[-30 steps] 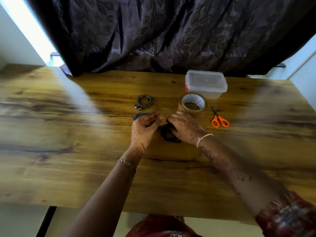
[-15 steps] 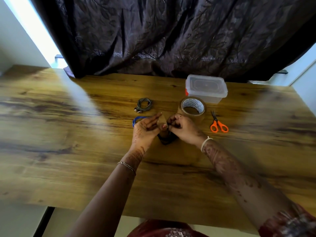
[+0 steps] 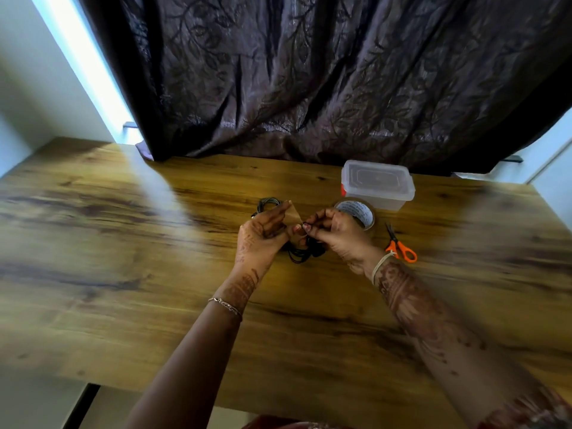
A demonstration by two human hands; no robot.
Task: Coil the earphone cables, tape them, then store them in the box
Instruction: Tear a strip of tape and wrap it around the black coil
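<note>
A black coiled earphone cable [image 3: 301, 253] hangs between my hands, a little above the wooden table [image 3: 123, 274]. My left hand [image 3: 263, 235] pinches a brown strip of tape [image 3: 292, 216] that stands up from the coil. My right hand [image 3: 335, 232] grips the top of the black coil with its fingertips. A second grey coiled cable [image 3: 267, 204] lies on the table just behind my left hand. The clear plastic box [image 3: 377, 187] with its lid on stands at the back right.
A roll of brown packing tape [image 3: 359, 213] lies behind my right hand. Orange-handled scissors [image 3: 400, 246] lie to its right. A dark curtain [image 3: 309, 78] hangs along the table's far edge.
Both hands have lifted the black coil off the table and drawn closer together. The tape strip now stands up between them. The blue item by my left hand is hidden now.
</note>
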